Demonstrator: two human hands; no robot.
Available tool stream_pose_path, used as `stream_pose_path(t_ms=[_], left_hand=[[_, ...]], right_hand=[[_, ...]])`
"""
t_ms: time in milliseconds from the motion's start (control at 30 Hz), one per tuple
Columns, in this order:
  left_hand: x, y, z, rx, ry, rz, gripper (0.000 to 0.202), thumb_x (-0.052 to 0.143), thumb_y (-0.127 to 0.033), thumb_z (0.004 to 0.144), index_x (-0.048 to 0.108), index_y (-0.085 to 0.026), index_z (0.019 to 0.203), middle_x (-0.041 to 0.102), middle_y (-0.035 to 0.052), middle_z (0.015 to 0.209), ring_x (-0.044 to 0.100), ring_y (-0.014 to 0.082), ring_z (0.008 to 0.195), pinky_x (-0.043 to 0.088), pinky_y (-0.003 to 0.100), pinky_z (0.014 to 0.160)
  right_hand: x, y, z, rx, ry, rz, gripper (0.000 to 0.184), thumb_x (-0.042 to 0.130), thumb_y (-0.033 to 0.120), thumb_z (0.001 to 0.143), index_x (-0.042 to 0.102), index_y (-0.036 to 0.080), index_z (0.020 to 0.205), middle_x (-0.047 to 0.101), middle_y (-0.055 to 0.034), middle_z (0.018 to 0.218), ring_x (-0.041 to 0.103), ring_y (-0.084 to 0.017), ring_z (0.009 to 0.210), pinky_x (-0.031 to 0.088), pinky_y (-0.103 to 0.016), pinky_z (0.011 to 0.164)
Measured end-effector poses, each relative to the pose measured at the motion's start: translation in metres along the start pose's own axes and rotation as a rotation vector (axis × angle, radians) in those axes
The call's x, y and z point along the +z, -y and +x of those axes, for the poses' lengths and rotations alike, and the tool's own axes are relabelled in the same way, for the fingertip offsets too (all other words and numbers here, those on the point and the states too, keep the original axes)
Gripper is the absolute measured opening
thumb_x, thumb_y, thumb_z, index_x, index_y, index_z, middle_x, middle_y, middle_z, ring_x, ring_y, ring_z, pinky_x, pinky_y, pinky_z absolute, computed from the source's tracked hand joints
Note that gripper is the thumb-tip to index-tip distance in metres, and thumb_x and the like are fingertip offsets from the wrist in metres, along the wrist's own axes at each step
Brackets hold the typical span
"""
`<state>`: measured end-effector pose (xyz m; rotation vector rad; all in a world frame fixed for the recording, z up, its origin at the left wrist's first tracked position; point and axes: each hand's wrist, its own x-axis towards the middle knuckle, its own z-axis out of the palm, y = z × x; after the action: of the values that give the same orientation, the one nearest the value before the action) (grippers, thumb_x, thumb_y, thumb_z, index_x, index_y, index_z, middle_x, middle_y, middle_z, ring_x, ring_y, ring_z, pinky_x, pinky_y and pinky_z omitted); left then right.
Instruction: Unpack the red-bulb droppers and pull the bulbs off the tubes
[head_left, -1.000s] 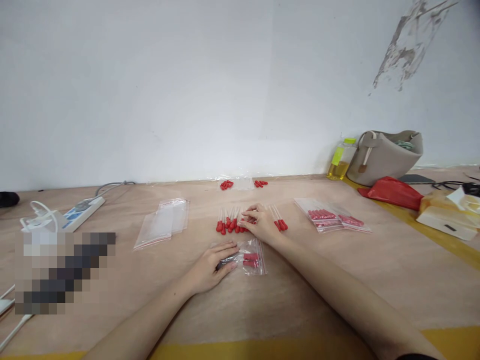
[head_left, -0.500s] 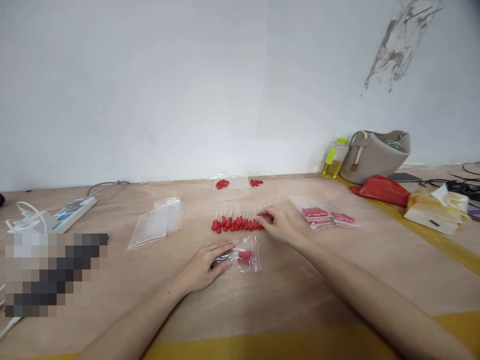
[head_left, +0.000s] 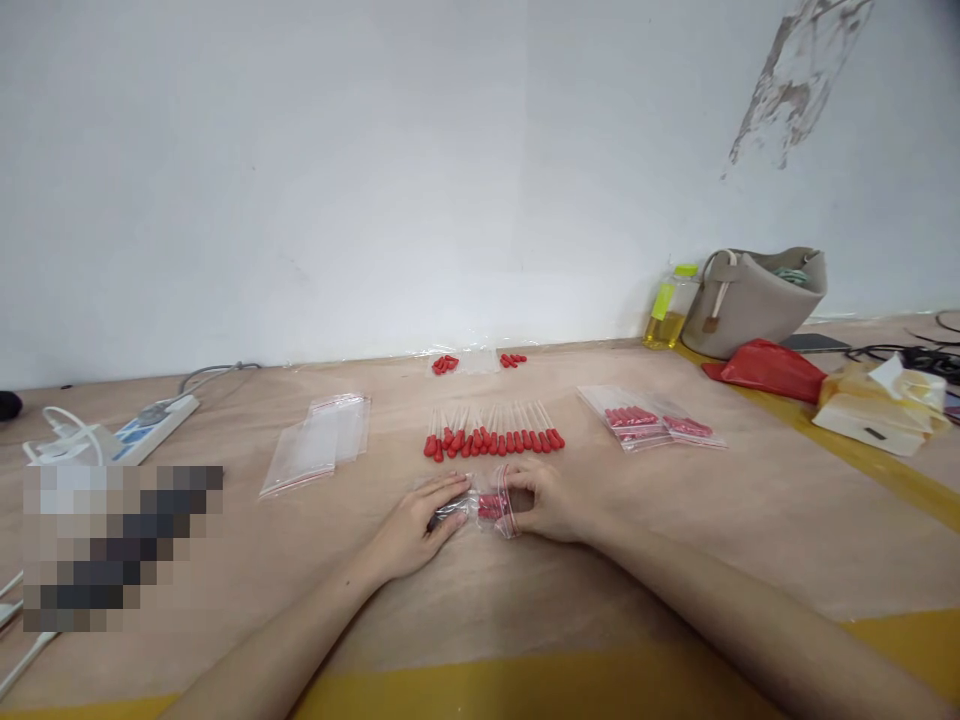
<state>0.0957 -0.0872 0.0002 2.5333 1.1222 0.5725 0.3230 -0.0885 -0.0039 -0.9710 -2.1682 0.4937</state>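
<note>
A clear zip bag (head_left: 486, 522) with a red seal line lies flat in front of me, and red rubber bulbs of droppers (head_left: 491, 505) show inside it. My left hand (head_left: 420, 525) grips the bag's left end between thumb and fingers. At the bag's right end, by the mouth, my right hand (head_left: 551, 500) has thumb and fingers curved round the edge. Whether a dropper is also between those fingers is hidden. Just beyond the bag lies a row of glass droppers (head_left: 495, 438), red bulbs toward me and clear tubes pointing away.
Flat clear zip bags (head_left: 319, 445) lie to the left. Filled bags (head_left: 637, 420) overlap on the right. More red bulbs (head_left: 445, 365) sit near the wall. A power strip (head_left: 154, 430), a bottle (head_left: 667, 310), a grey handbag (head_left: 757, 305) and a red pouch (head_left: 769, 370) stand farther out.
My right hand has moved from the right end of the dropper row down to the zip bag's mouth. My left hand has stayed on the bag.
</note>
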Motion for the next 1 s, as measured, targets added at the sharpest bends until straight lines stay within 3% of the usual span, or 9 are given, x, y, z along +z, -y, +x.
stream_pose_path(t_ms=[167,300,400,567,733,867,1000], left_hand=[[-0.002,-0.002,0.001,0.014,0.006,-0.012,0.040,0.042,-0.038,0.086,0.046,-0.025,0.124,0.049,0.0028,0.128,0.042,0.0183,0.120,0.034,0.038,0.101],[-0.004,0.000,0.000,0.024,0.036,-0.019,0.042,0.042,-0.039,0.086,0.044,-0.025,0.126,0.046,0.0030,0.130,0.041,0.0189,0.121,0.034,0.039,0.102],[-0.004,0.002,0.000,0.030,0.051,-0.022,0.042,0.042,-0.039,0.086,0.043,-0.025,0.126,0.045,0.0033,0.132,0.040,0.0195,0.121,0.033,0.041,0.102],[-0.006,0.003,-0.002,0.035,0.089,0.002,0.045,0.041,-0.040,0.086,0.040,-0.027,0.129,0.042,0.0022,0.134,0.037,0.0193,0.124,0.031,0.040,0.104],[-0.013,0.003,-0.007,0.060,0.175,0.060,0.050,0.038,-0.041,0.087,0.027,-0.030,0.135,0.030,0.0018,0.141,0.027,0.0196,0.129,0.028,0.040,0.105],[-0.015,0.005,-0.010,0.074,0.219,0.100,0.043,0.035,-0.040,0.089,0.034,-0.034,0.131,0.025,0.0007,0.143,0.027,0.0215,0.129,0.027,0.042,0.104],[-0.015,0.003,-0.011,0.052,0.196,0.102,0.042,0.036,-0.042,0.088,0.037,-0.034,0.129,0.028,0.0017,0.142,0.029,0.0224,0.128,0.028,0.043,0.104]], right_hand=[[0.001,0.008,0.000,-0.007,0.024,-0.033,0.011,0.067,0.025,0.066,0.063,0.015,0.071,0.060,-0.0013,0.072,0.052,-0.012,0.067,0.040,-0.022,0.062],[-0.005,0.005,-0.003,0.061,0.015,0.003,0.009,0.063,0.023,0.068,0.063,0.015,0.069,0.058,-0.0002,0.065,0.047,-0.009,0.057,0.037,-0.020,0.053],[-0.007,-0.002,-0.004,0.142,0.027,0.186,0.015,0.061,0.024,0.069,0.066,0.015,0.079,0.059,0.0002,0.064,0.046,-0.008,0.054,0.036,-0.019,0.049],[-0.015,-0.014,-0.006,0.416,0.037,0.563,0.031,0.069,0.033,0.061,0.067,0.014,0.085,0.063,-0.0009,0.067,0.050,-0.008,0.054,0.039,-0.020,0.048],[-0.043,-0.026,-0.011,0.616,-0.022,0.715,0.033,0.072,0.031,0.056,0.066,0.014,0.084,0.064,-0.0003,0.065,0.048,-0.005,0.049,0.039,-0.018,0.047],[-0.077,-0.037,-0.013,0.681,-0.122,0.695,0.028,0.071,0.032,0.058,0.067,0.015,0.079,0.066,-0.0021,0.068,0.049,-0.005,0.047,0.039,-0.018,0.045],[-0.105,-0.046,-0.008,0.688,-0.308,0.661,0.025,0.071,0.032,0.059,0.066,0.016,0.077,0.068,-0.0051,0.074,0.052,-0.007,0.048,0.044,-0.020,0.046]])
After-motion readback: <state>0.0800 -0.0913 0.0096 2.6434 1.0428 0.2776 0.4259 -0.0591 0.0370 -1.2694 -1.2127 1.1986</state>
